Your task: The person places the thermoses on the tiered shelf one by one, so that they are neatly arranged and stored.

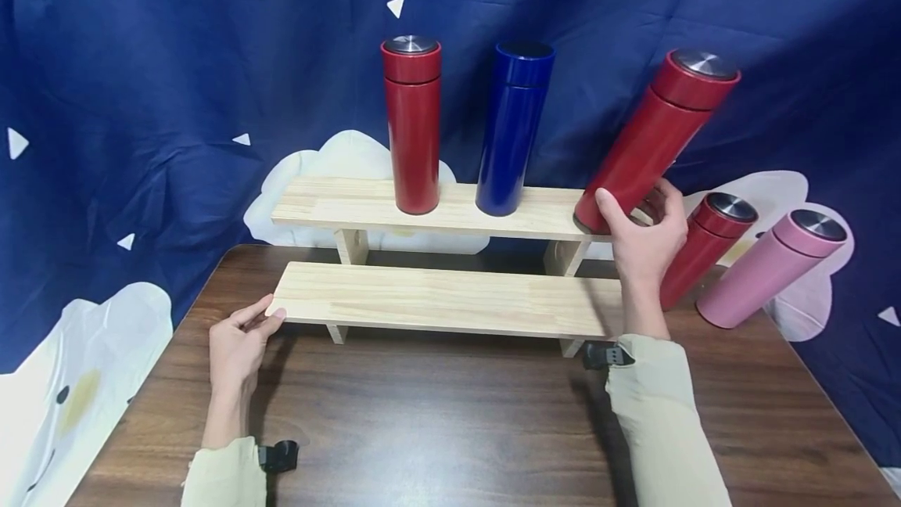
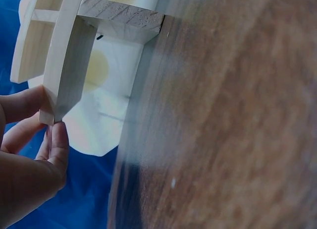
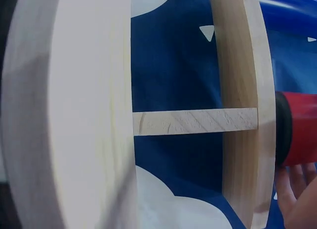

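My right hand (image 1: 649,245) grips a red thermos bottle (image 1: 651,139) near its base, over the right end of the upper wooden shelf (image 1: 324,202). In the right wrist view, the dark base of this red bottle (image 3: 304,127) is at the shelf's edge, with my fingers beneath it. A red bottle (image 1: 412,131) and a blue bottle (image 1: 515,131) stand on the same shelf. At the left, my left hand (image 1: 238,343) pinches the corner of the lower wooden shelf (image 1: 443,300). The left wrist view shows thumb and fingers on either side of the board end (image 2: 52,107).
Another red bottle (image 1: 707,253) and a pink bottle (image 1: 770,268) stand on the brown wooden table (image 1: 436,421), right of the shelves. A blue curtain (image 1: 211,45) with white shapes hangs behind. Short wooden legs (image 1: 352,246) support the boards.
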Demonstrator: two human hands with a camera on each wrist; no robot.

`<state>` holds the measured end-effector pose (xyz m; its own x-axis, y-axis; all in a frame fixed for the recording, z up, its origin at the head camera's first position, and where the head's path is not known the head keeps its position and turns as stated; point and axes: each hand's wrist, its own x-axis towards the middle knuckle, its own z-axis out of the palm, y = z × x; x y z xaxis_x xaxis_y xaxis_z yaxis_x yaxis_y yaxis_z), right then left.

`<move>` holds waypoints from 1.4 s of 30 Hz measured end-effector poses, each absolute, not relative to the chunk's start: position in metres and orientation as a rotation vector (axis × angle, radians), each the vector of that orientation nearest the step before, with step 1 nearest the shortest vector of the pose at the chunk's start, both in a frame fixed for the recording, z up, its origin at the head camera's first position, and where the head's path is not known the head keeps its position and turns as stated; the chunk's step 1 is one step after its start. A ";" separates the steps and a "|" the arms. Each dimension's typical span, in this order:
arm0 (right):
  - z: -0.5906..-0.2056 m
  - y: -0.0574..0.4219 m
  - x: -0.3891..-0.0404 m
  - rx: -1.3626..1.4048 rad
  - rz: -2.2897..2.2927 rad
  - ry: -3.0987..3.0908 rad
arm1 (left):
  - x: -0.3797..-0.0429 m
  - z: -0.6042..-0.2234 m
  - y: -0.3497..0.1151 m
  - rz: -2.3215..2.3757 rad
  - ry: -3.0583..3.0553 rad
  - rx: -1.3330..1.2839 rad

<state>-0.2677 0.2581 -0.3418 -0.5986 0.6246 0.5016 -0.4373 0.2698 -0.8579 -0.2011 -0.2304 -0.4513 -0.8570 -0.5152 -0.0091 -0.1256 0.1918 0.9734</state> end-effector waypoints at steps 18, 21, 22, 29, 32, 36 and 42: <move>-0.341 0.242 -0.293 -0.162 1.500 -1.743 | -0.201 -0.453 -0.231 -1.715 -2.134 0.590; -0.340 0.239 -0.296 -0.170 1.485 -1.751 | -0.202 -0.454 -0.231 -1.706 -2.135 0.585; -0.340 0.238 -0.297 -0.171 1.478 -1.754 | -0.203 -0.454 -0.231 -1.702 -2.134 0.587; -0.340 0.236 -0.299 -0.209 1.457 -1.789 | -0.202 -0.454 -0.231 -1.690 -2.144 0.590; -0.339 0.235 -0.300 -0.222 1.455 -1.805 | -0.202 -0.453 -0.231 -1.700 -2.137 0.592; -0.338 0.235 -0.301 -0.222 1.454 -1.816 | -0.202 -0.452 -0.231 -1.710 -2.126 0.585; -0.338 0.235 -0.303 -0.228 1.439 -1.835 | -0.202 -0.452 -0.231 -1.705 -2.126 0.590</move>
